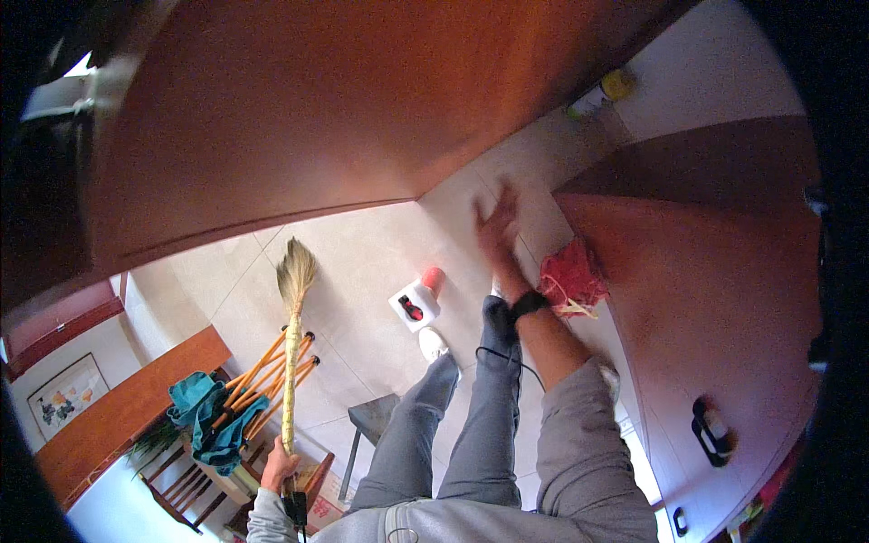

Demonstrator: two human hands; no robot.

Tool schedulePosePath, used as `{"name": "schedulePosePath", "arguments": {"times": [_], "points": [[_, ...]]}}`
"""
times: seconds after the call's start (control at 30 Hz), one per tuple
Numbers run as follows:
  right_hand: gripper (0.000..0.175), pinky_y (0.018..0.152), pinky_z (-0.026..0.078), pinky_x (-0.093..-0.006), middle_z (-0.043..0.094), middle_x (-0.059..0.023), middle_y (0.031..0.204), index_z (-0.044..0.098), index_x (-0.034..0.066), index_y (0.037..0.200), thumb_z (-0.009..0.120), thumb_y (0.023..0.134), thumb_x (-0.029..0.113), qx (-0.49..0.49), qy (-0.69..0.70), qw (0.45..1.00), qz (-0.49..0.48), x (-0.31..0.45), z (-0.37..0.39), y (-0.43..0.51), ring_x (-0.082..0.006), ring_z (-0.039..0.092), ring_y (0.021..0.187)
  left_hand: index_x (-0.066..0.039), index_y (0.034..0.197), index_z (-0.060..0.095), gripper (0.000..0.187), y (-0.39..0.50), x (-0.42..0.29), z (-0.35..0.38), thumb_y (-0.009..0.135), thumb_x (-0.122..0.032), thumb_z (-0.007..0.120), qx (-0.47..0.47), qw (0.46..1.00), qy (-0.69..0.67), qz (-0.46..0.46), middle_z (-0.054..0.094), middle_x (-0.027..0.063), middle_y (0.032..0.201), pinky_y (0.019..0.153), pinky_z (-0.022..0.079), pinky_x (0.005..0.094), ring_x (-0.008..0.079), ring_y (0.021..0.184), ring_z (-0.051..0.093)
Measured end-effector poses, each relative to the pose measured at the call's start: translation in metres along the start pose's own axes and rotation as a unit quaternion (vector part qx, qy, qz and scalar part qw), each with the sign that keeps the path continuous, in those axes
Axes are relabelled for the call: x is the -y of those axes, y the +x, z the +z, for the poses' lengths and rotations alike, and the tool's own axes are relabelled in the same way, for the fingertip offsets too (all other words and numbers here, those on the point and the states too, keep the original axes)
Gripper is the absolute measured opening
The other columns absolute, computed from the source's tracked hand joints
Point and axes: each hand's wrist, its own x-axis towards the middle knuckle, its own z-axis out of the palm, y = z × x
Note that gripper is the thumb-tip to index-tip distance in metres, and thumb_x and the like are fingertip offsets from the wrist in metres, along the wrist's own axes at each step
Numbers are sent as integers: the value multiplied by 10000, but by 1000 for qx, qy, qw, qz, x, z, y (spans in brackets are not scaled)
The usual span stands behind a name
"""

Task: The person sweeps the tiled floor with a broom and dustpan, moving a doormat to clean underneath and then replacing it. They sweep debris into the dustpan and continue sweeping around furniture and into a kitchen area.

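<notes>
My left hand (278, 467) grips the yellow-wrapped handle of a straw broom (290, 380). The broom's bristles (296, 268) fan out at the far end, over the pale tiled floor. My right hand (499, 231) is stretched forward and blurred by motion, its fingers apart with nothing in them. A black band (529, 303) circles that wrist. Close to the right hand, a crumpled red bag (574, 279) lies by the base of a reddish-brown door panel. A white container (414, 304) with a dark and red marking sits on the floor before my feet, against a red rounded object (432, 277).
A large brown wooden panel (305, 122) stands ahead. The door panel (679, 305) on the right carries a black handle (711, 431). To the left are a folding frame of orange poles with teal cloth (220, 424), a dark stool (375, 415) and a slatted wooden chair (180, 490).
</notes>
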Motion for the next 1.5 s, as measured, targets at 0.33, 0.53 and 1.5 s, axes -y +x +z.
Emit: {"name": "schedulePosePath", "arguments": {"times": [0.33,0.53,1.5], "points": [[944,806,373,-518,193,-183,1327,138,230,1342,723,602,264,426,-27,903,47,104,-42,-164,-381,275,1184,-54,1173,308,561,-2,8,5,683,-154,562,25,998,-50,4,561,249,897,686,470,404,361,823,577],[693,744,405,-426,319,-204,1179,171,239,1337,515,746,125,392,-65,914,82,100,-9,-192,-355,388,1031,-55,1232,243,704,6,21,21,646,-217,599,23,999,-44,9,539,256,955,759,424,403,385,913,533],[543,782,417,-437,468,-233,1124,353,14,1174,531,771,332,51,-93,913,395,-110,-28,163,-378,499,953,-62,1209,329,543,70,-98,-16,758,-232,578,-12,989,-92,115,564,149,811,445,423,332,221,579,533]]}}
